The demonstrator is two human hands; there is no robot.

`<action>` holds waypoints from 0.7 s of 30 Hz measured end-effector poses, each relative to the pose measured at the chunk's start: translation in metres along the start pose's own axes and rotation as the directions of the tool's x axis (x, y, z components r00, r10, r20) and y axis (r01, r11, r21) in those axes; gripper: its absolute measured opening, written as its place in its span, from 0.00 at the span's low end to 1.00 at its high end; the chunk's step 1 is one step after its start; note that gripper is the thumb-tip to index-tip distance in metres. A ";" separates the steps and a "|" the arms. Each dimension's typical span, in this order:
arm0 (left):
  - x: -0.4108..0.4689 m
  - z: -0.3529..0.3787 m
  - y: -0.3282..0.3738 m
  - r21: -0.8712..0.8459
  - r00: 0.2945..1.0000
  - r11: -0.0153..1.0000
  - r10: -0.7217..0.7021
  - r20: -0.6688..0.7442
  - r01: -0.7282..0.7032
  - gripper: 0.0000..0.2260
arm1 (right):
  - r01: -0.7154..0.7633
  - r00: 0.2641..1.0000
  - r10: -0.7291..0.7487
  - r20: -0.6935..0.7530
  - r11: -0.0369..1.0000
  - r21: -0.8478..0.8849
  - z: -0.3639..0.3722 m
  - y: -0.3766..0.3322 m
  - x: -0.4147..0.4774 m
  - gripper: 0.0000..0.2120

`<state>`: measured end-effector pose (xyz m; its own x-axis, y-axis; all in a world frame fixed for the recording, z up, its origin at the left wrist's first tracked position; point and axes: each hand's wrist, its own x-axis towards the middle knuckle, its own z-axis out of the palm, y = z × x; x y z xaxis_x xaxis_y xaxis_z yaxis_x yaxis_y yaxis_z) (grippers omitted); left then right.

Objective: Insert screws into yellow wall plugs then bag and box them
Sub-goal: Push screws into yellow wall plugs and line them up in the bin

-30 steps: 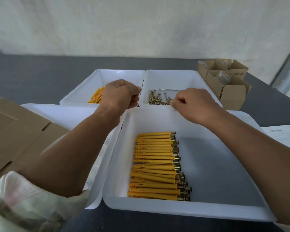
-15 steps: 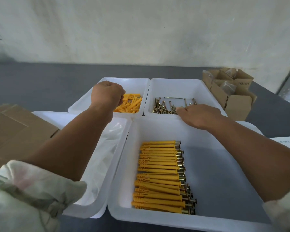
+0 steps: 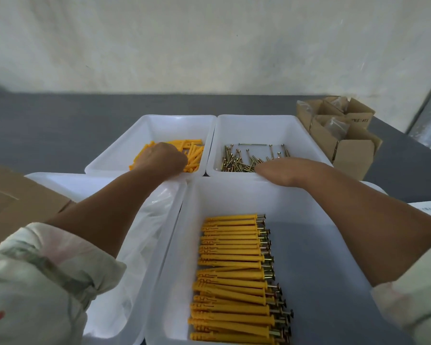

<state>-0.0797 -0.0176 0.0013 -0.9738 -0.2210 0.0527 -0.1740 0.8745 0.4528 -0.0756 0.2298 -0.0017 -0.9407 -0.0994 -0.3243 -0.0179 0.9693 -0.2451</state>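
Four white trays: two far, two near, on a dark table.
Assembled plugs: rowed in the near right tray, nearer the person than either hand's fingers; long axis left-right, screw heads pointing right.
Left hand: knuckles up on the loose yellow plugs, fingers curled under; whether they grip any cannot be told.
Right hand: fingers hidden, just beside the screws.
Writing: dark print on a cardboard box, unreadable.

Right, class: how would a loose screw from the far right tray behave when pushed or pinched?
The screws look thin, round-shanked metal, so one would probably roll; likely rigid, and fiddly to pinch off the smooth tray.
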 end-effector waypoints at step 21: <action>-0.002 0.014 -0.007 0.208 0.997 0.977 0.055 -0.046 -0.045 0.10 | -0.084 0.992 0.080 -0.094 0.996 -0.036 0.002 -0.001 0.004 0.34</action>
<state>-0.0782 -0.0172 -0.0144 -0.9742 -0.1918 0.1186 -0.1568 0.9541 0.2550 -0.0788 0.2284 -0.0042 -0.9667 -0.0001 -0.2558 0.0485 0.9818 -0.1838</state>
